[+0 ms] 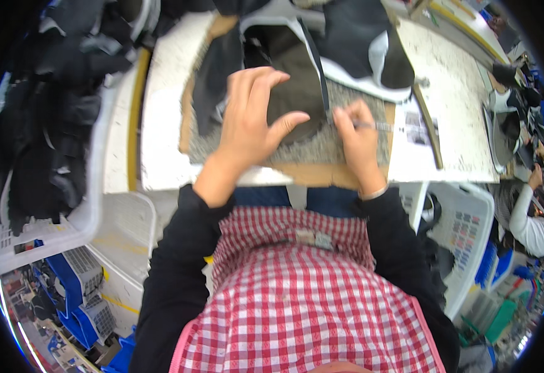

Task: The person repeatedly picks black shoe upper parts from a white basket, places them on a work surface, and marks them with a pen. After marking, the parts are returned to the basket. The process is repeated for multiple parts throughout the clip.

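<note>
My left hand (pixel 250 118) hovers over a dark, curved piece with a white edge (pixel 290 74), which looks like a shoe upper. Its fingers are spread and bent, with the thumb stretched out to the right. It is a little blurred, and I cannot tell whether it touches the piece. Close to the piece's right edge, my right hand (pixel 359 133) pinches a slim silvery pen-like tool (pixel 384 126) between thumb and fingers. Beneath lies a grey fuzzy mat (pixel 346 155) on brown cardboard (pixel 309 174). Another black-and-white piece (pixel 362 46) lies just beyond, at the right.
The white table (pixel 452 124) carries a dark strip (pixel 427 127) and a printed paper (pixel 412 128). A white crate (pixel 92 180) heaped with black pieces (pixel 29 137) stands left; another white basket (pixel 465 230) is below right. At far right a person's sleeve (pixel 530 230) shows.
</note>
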Motion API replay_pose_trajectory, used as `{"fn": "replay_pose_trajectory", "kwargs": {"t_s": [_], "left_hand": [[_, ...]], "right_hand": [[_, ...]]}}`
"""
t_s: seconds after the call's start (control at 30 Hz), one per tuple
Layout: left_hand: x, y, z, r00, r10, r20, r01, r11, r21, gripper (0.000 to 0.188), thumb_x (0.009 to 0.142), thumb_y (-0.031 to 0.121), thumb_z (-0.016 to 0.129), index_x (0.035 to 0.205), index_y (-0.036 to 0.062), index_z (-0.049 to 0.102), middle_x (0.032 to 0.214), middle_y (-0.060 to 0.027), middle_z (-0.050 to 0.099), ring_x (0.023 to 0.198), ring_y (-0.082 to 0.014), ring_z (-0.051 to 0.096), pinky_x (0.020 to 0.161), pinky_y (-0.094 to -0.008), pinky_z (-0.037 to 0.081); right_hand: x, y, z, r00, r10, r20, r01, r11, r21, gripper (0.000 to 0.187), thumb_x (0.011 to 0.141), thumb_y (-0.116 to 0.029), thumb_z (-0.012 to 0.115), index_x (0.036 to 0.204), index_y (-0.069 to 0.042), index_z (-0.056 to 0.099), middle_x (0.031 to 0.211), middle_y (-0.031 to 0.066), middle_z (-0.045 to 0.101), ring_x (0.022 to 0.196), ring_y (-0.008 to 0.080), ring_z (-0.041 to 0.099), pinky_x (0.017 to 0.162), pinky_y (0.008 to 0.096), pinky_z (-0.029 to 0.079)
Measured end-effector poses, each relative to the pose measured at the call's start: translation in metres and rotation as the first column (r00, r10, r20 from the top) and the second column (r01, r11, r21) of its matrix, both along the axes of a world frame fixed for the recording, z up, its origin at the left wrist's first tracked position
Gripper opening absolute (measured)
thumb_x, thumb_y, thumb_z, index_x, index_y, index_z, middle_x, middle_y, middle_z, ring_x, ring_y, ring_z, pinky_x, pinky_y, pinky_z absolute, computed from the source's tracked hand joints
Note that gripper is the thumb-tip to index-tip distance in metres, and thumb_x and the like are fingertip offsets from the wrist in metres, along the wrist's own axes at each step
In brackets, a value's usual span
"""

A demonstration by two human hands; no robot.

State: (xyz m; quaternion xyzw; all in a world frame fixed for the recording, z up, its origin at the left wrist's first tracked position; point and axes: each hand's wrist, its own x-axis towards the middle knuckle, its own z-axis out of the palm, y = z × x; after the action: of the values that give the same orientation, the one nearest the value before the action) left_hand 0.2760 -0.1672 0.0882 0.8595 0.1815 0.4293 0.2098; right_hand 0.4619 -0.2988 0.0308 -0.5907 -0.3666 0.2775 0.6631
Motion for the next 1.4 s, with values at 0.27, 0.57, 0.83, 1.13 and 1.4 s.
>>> {"fn": "replay_pose_trajectory", "kwargs": {"t_s": [0.27, 0.57, 0.83, 1.13, 1.4], "left_hand": [[-0.003, 0.077, 0.046, 0.653, 0.551, -0.520, -0.565, 0.811, 0.151, 0.027, 0.090, 0.027, 0.065, 0.095, 0.0005, 0.064, 0.096, -0.0240, 0.072, 0.088, -0.0478, 0.069, 0.081, -0.0571, 0.054], [0.063, 0.095, 0.175, 0.917, 0.327, 0.229, -0.396, 0.663, 0.636, 0.018, 0.082, 0.015, 0.062, 0.069, 0.0032, 0.066, 0.074, -0.0142, 0.066, 0.063, -0.0394, 0.067, 0.057, -0.0484, 0.054], [0.129, 0.179, 0.090, 0.997, 0.075, 0.023, -0.075, 0.997, 0.001, 0.058, 0.088, 0.037, 0.073, 0.129, -0.0029, 0.063, 0.129, -0.0256, 0.063, 0.123, -0.0416, 0.057, 0.106, -0.0462, 0.047], [-0.070, 0.367, 0.009, 0.635, 0.768, -0.082, -0.689, 0.611, 0.388, 0.068, 0.074, 0.003, 0.068, 0.137, -0.0065, 0.045, 0.138, -0.0272, 0.046, 0.128, -0.0473, 0.042, 0.109, -0.0501, 0.042], [-0.103, 0.378, 0.002, 0.845, 0.534, -0.023, -0.529, 0.842, 0.108, 0.066, 0.090, 0.031, 0.076, 0.141, -0.0021, 0.051, 0.140, -0.0213, 0.053, 0.130, -0.0397, 0.050, 0.110, -0.0448, 0.042]], "right_hand": [[-0.008, -0.004, -0.001, 0.981, 0.078, 0.175, -0.088, 0.995, 0.050, 0.026, 0.099, -0.015, 0.071, 0.084, -0.006, 0.052, 0.073, -0.0041, 0.053, 0.067, 0.0028, 0.043, 0.060, 0.0235, 0.036], [-0.008, -0.013, 0.004, 0.965, 0.261, 0.036, -0.263, 0.961, 0.086, 0.019, 0.101, -0.016, 0.069, 0.090, -0.005, 0.057, 0.077, -0.0020, 0.057, 0.070, 0.0044, 0.048, 0.063, 0.0232, 0.039], [-0.002, -0.012, 0.007, 0.959, 0.255, 0.123, -0.269, 0.956, 0.115, 0.019, 0.105, -0.019, 0.060, 0.099, -0.002, 0.067, 0.087, 0.0057, 0.064, 0.076, 0.0133, 0.059, 0.070, 0.0277, 0.045], [-0.003, 0.001, 0.019, 0.912, 0.285, 0.296, -0.314, 0.948, 0.056, 0.021, 0.100, -0.020, 0.066, 0.087, -0.004, 0.069, 0.070, 0.0039, 0.063, 0.067, 0.0179, 0.056, 0.068, 0.0330, 0.043], [-0.008, 0.010, 0.028, 0.893, 0.292, 0.342, -0.324, 0.945, 0.040, 0.021, 0.098, -0.019, 0.067, 0.083, -0.005, 0.069, 0.065, 0.0029, 0.062, 0.062, 0.0196, 0.054, 0.071, 0.0357, 0.042]]}}
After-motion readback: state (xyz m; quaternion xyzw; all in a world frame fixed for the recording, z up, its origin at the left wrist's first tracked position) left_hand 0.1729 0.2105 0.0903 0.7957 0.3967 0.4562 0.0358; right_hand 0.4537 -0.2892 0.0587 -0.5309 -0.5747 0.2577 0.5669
